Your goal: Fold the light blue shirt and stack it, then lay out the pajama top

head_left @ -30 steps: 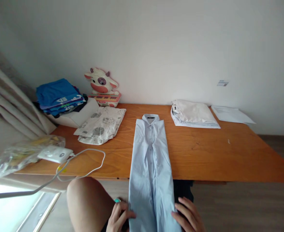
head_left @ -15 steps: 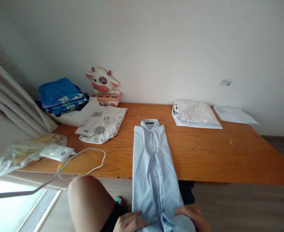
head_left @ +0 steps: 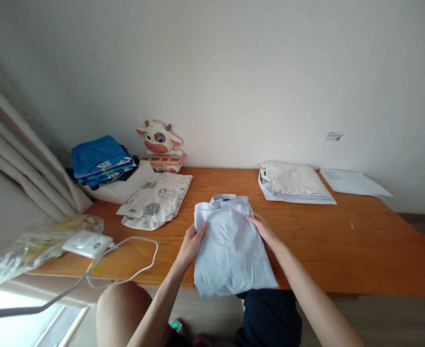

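Note:
A light blue collared shirt (head_left: 230, 250) lies folded over on the wooden table, its collar at the far end and its near fold reaching the table's front edge. My left hand (head_left: 192, 243) grips the shirt's left side, thumb on top and the other fingers mostly hidden. On the opposite side my right hand (head_left: 265, 229) holds the right edge near the collar, its thumb over the cloth and its other fingers partly out of sight.
Left of the shirt lie a patterned white garment (head_left: 159, 200), a stack of blue clothes (head_left: 102, 159), a cow toy keyboard (head_left: 161, 144), a white device (head_left: 88, 244) with its cable and a plastic bag (head_left: 42, 241). Folded white clothes (head_left: 294, 180) and paper (head_left: 353, 182) are at back right.
Both hands have moved forward from the near end, bringing the shirt's lower half up over its upper half toward the collar. The view has tilted slightly upward.

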Demonstrator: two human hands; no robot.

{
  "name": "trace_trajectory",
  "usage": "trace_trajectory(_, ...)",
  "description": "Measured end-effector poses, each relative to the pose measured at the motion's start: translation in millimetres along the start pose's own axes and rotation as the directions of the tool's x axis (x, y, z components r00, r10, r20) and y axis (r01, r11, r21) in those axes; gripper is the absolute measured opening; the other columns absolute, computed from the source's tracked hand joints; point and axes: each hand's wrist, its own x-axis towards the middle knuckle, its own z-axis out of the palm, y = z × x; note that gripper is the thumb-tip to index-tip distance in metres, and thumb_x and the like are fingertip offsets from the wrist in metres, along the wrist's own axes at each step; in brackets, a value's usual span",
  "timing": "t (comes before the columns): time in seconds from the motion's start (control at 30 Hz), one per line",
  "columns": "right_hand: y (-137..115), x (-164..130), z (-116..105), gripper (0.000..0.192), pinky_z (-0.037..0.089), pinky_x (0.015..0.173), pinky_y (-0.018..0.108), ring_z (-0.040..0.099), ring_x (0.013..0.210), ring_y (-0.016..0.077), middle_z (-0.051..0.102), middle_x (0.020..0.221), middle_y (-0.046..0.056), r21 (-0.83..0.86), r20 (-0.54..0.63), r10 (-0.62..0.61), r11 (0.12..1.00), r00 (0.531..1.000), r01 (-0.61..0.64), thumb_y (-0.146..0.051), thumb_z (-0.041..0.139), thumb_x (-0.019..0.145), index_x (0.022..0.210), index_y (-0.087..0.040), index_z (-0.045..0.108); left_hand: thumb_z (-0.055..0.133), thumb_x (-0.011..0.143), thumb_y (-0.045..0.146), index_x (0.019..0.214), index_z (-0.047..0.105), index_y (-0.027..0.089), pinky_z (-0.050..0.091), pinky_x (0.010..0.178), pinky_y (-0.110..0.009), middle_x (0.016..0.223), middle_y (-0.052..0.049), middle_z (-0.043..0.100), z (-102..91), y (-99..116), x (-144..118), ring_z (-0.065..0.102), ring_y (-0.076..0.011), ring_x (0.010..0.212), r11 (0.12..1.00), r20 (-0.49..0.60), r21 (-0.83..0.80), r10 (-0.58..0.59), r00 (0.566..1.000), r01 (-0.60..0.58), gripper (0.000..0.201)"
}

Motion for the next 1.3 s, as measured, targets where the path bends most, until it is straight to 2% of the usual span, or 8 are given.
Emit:
trace_trajectory(0.17,26,19,-2,0.077,0.041,0.123,0.053,0.058,0.142,0.0327,0.067,0.147,0.008,-0.018,0.026,0.008,1.0,1.0,-0.008,-0.035,0.084,0.071,0.144,-0.025,0.061,0.082,0.084,0.051,0.135,0.06,0.015,0.056,0.095,-0.041,0.126,-0.016,0.073,0.6,-13,26,0.07,-0.0309,0.111,0.995,-0.06,0.017,0.098,0.993,-0.097,0.065)
trace_trajectory(0.3,34,23,-12,0.073,0.047,0.118,0.053,0.064,0.134,0.0326,0.066,0.149,0.01,0.133,0.017,0.009,0.991,1.0,-0.011,-0.038,0.079,0.079,0.148,-0.025,0.056,0.077,0.091,0.047,0.145,0.055,0.019,0.051,0.109,-0.043,0.136,-0.015,0.069,6.2,-14,36,0.066,-0.0304,0.124,0.978,-0.055,-0.013,0.207,0.977,-0.208,0.065)
trace_trajectory(0.43,29,36,-14,0.079,0.043,0.122,0.054,0.058,0.142,0.0324,0.062,0.153,0.012,0.019,0.018,0.02,1.0,1.0,-0.02,-0.042,0.082,0.081,0.152,-0.025,0.051,0.08,0.09,0.047,0.157,0.04,0.014,0.051,0.111,-0.047,0.142,-0.021,0.066,7.3,-6,57,0.065,-0.0332,0.128,0.989,-0.095,-0.029,0.139,0.986,-0.142,0.085)
trace_trajectory(0.63,36,-29,-30,0.086,0.047,0.118,0.055,0.058,0.141,0.0326,0.052,0.16,0.018,-0.183,-0.15,-0.03,0.983,0.988,0.002,-0.054,0.075,0.091,0.161,-0.024,0.036,0.085,0.084,0.054,0.165,0.028,0.033,0.054,0.11,-0.046,0.175,-0.019,0.03,-27.6,-27,-10,0.062,-0.0348,0.138,0.993,-0.146,-0.075,0.079,0.986,-0.09,0.101)
trace_trajectory(0.77,31,-103,-30,0.072,0.059,0.102,0.049,0.072,0.117,0.0306,0.07,0.138,0.014,-0.176,-0.03,0.122,0.976,0.992,-0.125,-0.054,0.074,0.093,0.154,-0.026,0.048,0.078,0.086,0.061,0.161,0.034,0.033,0.063,0.081,-0.04,0.161,-0.019,0.052,-33.7,-53,-92,0.075,-0.0301,0.109,0.989,-0.142,-0.128,-0.095,0.985,0.077,0.092)
trace_trajectory(0.87,31,-130,-21,0.081,0.06,0.103,0.048,0.071,0.125,0.0332,0.068,0.146,0.015,-0.201,-0.014,0.16,0.967,0.987,-0.16,-0.05,0.078,0.091,0.161,-0.028,0.044,0.075,0.089,0.058,0.157,0.039,0.026,0.057,0.078,-0.038,0.126,-0.014,0.074,-22.9,-60,-125,0.075,-0.0285,0.101,0.994,-0.092,0.055,-0.084,0.992,0.09,0.083)
trace_trajectory(1.03,41,-124,-16,0.058,0.053,0.114,0.055,0.069,0.131,0.0369,0.071,0.144,0.014,-0.427,-0.047,0.106,0.897,0.993,-0.116,-0.052,0.066,0.099,0.151,-0.026,0.063,0.072,0.092,0.051,0.157,0.044,0.025,0.052,0.091,-0.041,0.102,-0.005,0.075,-5.3,-47,-126,0.072,-0.027,0.094,0.939,-0.085,0.342,0.068,0.994,-0.035,0.075)
trace_trajectory(1.3,39,-128,-19,0.051,0.049,0.121,0.047,0.061,0.141,0.0307,0.063,0.156,0.005,-0.49,-0.064,-0.156,0.866,0.986,0.105,-0.046,0.056,0.106,0.156,-0.034,0.058,0.055,0.102,0.051,0.161,0.045,0.027,0.042,0.068,-0.03,0.075,0.002,0.063,-5.0,-40,-119,0.062,-0.0221,0.067,0.878,0.031,0.478,-0.022,0.999,0.005,0.065)
